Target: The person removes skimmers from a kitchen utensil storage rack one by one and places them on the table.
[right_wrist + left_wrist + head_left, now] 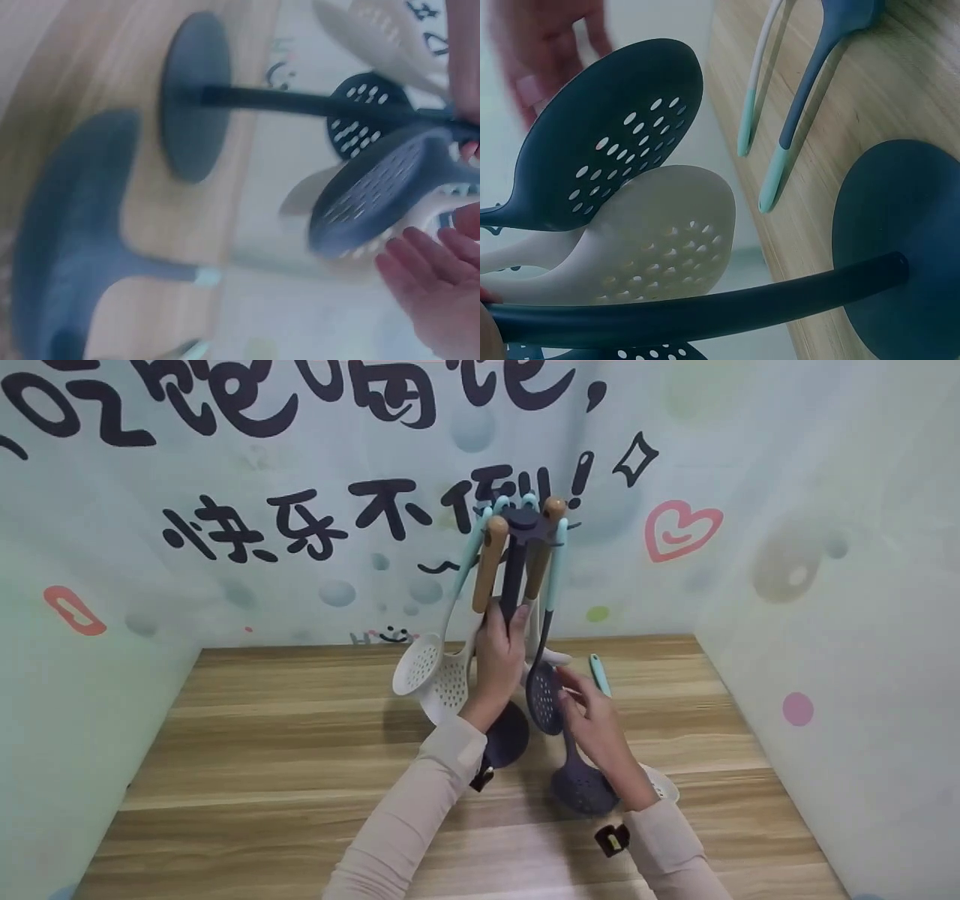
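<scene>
My left hand [499, 660] grips the dark pole [514, 574] of a utensil stand, whose round base [510, 735] shows below the wrist. Light slotted spoons [418, 664] hang from its left side. On the right hangs a dark slotted spoon [544, 701] with a teal handle. Close beside that spoon's bowl is my right hand [600, 727], its fingers extended and holding nothing. From the right wrist view, a small gap separates these fingers [420, 259] from the hanging spoons. Wooden-handled utensils [491, 562] also hang around the pole.
A dark slotted spoon [585, 791] lies on the wooden table [285, 780] near my right wrist. Beside it lies a light slotted utensil [664, 784], partly hidden by my arm. A printed backdrop [300, 577] rises behind the table, with walls at both sides.
</scene>
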`<action>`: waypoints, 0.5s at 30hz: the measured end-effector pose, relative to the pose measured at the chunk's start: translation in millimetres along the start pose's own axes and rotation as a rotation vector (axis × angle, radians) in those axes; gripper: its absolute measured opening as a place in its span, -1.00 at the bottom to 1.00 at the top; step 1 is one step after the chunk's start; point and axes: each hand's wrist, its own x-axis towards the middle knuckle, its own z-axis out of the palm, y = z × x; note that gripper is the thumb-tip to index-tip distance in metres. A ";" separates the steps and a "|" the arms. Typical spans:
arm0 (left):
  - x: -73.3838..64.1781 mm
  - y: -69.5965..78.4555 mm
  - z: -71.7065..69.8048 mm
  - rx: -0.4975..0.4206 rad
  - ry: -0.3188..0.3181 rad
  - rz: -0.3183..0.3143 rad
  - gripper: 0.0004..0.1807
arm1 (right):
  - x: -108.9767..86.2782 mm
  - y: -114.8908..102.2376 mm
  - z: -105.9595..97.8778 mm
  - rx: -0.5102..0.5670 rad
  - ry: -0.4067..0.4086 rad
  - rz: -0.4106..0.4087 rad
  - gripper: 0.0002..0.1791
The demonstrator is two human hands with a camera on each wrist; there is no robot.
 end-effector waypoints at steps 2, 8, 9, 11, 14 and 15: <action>0.0 0.4 -0.6 0.002 -0.006 0.000 -0.76 | 2.4 -7.9 4.8 0.040 -0.023 -0.046 -0.55; 0.5 -0.1 -0.6 0.014 -0.007 0.004 -0.75 | 8.0 -22.1 16.1 0.075 -0.071 -0.030 -0.44; 0.5 0.1 -0.6 0.016 -0.004 0.007 -0.75 | 8.4 -23.1 17.3 0.073 -0.067 -0.016 -0.44; 0.4 0.0 -0.4 0.017 0.000 0.011 -0.76 | 9.1 -24.3 19.1 0.079 -0.057 0.002 -0.47; 0.5 -0.2 -0.1 0.019 0.009 0.018 -0.77 | 9.9 -24.7 19.8 0.069 -0.024 -0.001 -0.53; 0.7 -0.2 -0.1 0.024 0.015 0.022 -0.77 | 10.0 -24.8 19.8 0.062 -0.015 -0.005 -0.55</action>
